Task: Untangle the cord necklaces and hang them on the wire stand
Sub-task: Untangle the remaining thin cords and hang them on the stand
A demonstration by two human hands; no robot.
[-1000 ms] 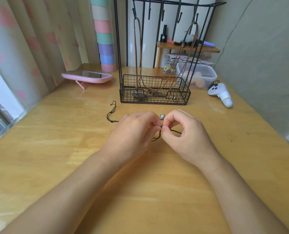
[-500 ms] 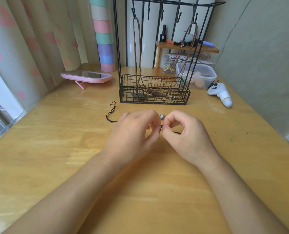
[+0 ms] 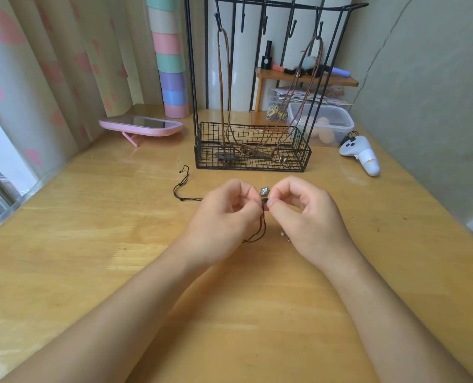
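Observation:
A black cord necklace (image 3: 180, 189) lies partly on the wooden table, its knotted end curling to the left. My left hand (image 3: 224, 219) and my right hand (image 3: 304, 214) both pinch the cord just under its small metal pendant (image 3: 264, 192), held a little above the table. A loop of the cord (image 3: 260, 230) hangs down between my hands. The black wire stand (image 3: 304, 153) stands behind. One brown cord necklace (image 3: 222, 87) hangs from its left hook, another brown necklace (image 3: 299, 87) from a right hook, and their pendants rest in the basket.
A pink mirror (image 3: 141, 125) lies at the back left by the curtain. A white controller (image 3: 361, 154) and a clear plastic box (image 3: 321, 121) sit to the right of the stand. A small wooden shelf (image 3: 307, 77) with clutter stands behind, next to a pastel striped column (image 3: 169, 64).
My hands have lifted the pendant a little and drawn closer together. The cord now hangs in a loop between them, no longer trailing out to the right.

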